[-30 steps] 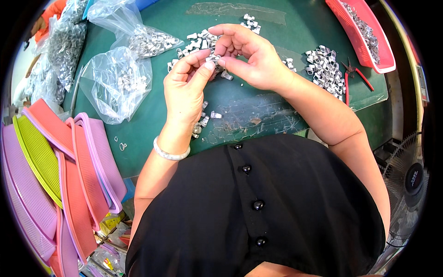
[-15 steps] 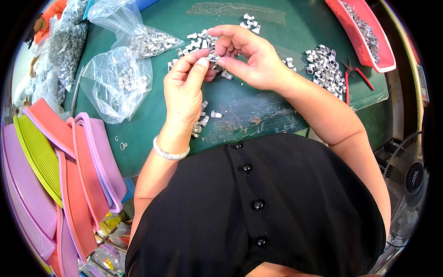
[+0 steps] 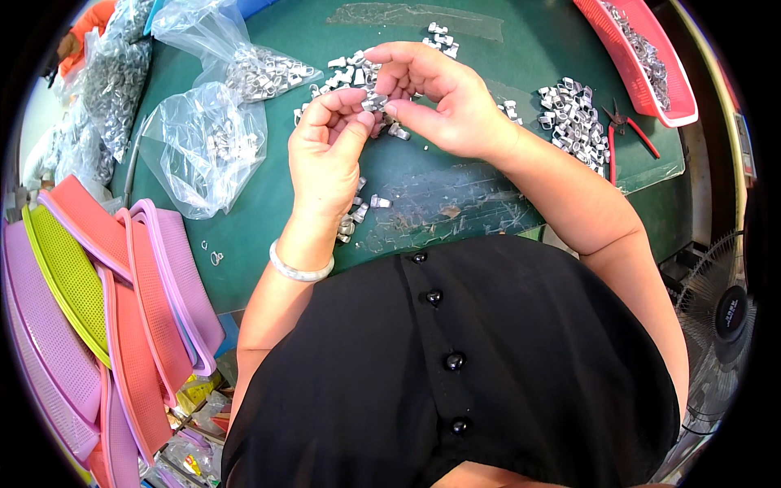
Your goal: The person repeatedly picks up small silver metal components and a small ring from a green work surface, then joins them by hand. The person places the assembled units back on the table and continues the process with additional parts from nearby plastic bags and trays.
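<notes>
My left hand (image 3: 327,159), with a pale bangle (image 3: 301,262) on its wrist, pinches a small silvery metal clasp-like piece (image 3: 374,102) between thumb and fingers. From the right, my right hand (image 3: 451,106) meets the same piece with its thumb tip and curled fingers, its forefinger arched above. Its exact kind is too small to make out. Behind my fingers lies a heap of similar pieces (image 3: 358,69), partly hidden by them. Several more pieces (image 3: 348,224) rest beside my left wrist.
Red-handled pliers (image 3: 612,146) lie by a pile of metal rings (image 3: 573,118) on the green table (image 3: 488,203). A pink basket (image 3: 679,106) of parts stands far right. Clear bags (image 3: 183,159) of parts sit left, above stacked plastic baskets (image 3: 146,325). A fan (image 3: 728,313) stands right.
The small metal piece now shows more fully between my fingertips, as my left thumb has shifted slightly down and right. Both arms stay nearly in place.
</notes>
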Demonstrator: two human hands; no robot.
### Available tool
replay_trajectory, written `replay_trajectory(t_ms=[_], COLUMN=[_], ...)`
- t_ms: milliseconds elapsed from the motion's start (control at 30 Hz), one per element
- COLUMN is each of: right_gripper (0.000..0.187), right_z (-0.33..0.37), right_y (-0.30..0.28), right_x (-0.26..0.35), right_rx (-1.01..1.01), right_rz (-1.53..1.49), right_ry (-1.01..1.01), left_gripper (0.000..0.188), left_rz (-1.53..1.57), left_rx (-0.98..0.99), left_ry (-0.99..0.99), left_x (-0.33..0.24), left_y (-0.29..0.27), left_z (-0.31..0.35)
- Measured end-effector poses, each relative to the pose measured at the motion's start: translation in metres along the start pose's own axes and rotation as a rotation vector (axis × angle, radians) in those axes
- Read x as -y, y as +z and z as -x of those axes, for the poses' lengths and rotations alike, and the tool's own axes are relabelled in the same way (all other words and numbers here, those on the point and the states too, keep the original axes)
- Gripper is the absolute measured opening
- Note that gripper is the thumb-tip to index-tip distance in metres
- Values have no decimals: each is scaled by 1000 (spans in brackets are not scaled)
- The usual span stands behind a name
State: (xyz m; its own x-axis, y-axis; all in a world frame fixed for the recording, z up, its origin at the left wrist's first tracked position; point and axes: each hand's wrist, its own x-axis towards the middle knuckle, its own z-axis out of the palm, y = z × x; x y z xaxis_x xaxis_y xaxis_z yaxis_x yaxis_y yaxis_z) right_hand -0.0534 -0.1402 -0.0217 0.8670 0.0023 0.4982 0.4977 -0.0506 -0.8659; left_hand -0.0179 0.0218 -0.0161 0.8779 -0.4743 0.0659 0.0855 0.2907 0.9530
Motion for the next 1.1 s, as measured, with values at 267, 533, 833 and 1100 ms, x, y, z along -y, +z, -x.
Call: replay_trajectory(t_ms=[267,533,833,1100], right_gripper=[47,47,48,46], right_z=[0,0,-1,-2], right_y=[1,2,2,0], right_x=[0,0,2,4], right_rx=[-35,-34,-46,-53], right_rz=[-6,51,109,189], right_ry=[9,-52,-93,-123], left_gripper=[18,19,19,19], left_rz=[-59,-79,-48,-159], left_rx=[11,-13,-69,-28], left_ry=[95,108,110,99], left_x=[1,1,-1,-2], left_y=[1,1,8,2], left_z=[0,0,0,0])
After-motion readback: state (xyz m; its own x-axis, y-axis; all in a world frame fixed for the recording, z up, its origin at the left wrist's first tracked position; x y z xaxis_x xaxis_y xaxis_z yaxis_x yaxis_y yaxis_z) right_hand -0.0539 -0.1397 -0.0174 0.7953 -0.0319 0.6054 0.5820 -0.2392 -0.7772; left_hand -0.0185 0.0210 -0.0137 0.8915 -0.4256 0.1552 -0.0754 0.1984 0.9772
